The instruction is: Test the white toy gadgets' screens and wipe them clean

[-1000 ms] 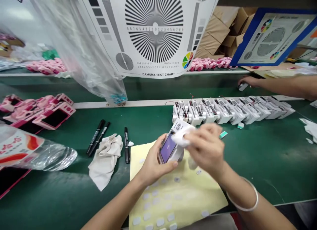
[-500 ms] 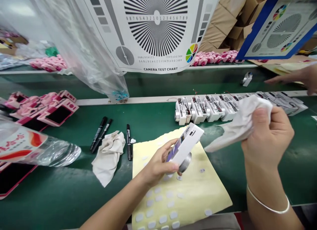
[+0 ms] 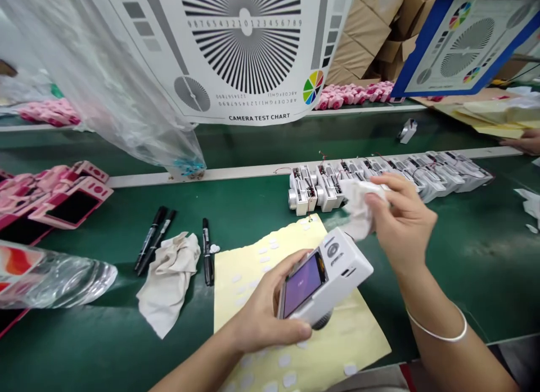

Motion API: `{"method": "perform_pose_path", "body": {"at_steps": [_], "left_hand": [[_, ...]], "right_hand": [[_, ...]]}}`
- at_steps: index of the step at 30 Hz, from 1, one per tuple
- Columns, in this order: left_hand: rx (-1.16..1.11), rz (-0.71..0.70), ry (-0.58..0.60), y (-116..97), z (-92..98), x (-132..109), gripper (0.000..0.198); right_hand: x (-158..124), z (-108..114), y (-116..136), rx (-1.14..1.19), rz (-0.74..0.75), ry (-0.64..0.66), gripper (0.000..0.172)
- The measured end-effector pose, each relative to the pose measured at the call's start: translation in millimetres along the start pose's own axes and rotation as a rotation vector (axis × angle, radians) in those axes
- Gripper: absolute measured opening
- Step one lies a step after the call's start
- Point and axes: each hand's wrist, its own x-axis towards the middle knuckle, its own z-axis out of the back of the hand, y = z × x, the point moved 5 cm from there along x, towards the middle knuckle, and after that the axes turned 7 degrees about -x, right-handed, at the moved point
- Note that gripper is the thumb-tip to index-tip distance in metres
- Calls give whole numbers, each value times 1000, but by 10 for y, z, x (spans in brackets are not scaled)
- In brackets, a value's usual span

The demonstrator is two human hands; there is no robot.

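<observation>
Left hand: your left hand (image 3: pixel 259 316) is closed around the lower end of the white camera (image 3: pixel 343 262), with fingers under the body and thumb along the near edge

Right hand: your right hand (image 3: pixel 400 223) is half closed, pinching a bunched white cloth (image 3: pixel 356 209) between thumb and fingers, just above the camera and not touching it

Camera position: it is held in the air above the yellow backing sheet (image 3: pixel 350 347), near the sheet's right edge

Risk of dropping: your grip covers only one end, so a twist or a nudge from the right hand could tip the camera out of your left hand

Risk of snagging: the lens barrel (image 3: pixel 323 321) sits low over the round white stickers (image 3: pixel 284 361), so lowering the camera could catch one; swinging the cloth outward could snag the wires of the open camera bodies (image 3: pixel 379 178) on the green worktop (image 3: pixel 464 291)

Risk of marking: a gritty cloth or hard pressure could scratch the lit screen (image 3: pixel 302 285)

Direction: the screen faces up toward you and the lens points down at the sheet

Long axis: it runs tilted across your view, from lower left up to the right
</observation>
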Motion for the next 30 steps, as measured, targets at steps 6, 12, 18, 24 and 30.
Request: {"method": "perform_pose_path", "body": {"at_steps": [6, 12, 18, 24, 30], "left_hand": [[38, -20, -75, 17, 66, 3, 79], [119, -85, -122, 29, 102, -20, 80], [160, -72, -157, 36, 103, -22, 79], [175, -20, -178, 75, 99, -33, 83], [211, 34, -216, 106, 113, -50, 87]], "right_hand": [[-146, 122, 410, 276, 131, 146, 7], [-290, -128, 539, 209, 121, 322, 16], [-289, -191, 447, 212, -108, 419, 21], [-313, -207, 417, 229, -150, 497, 31], [-299, -203, 364, 216, -122, 532, 35]]}}
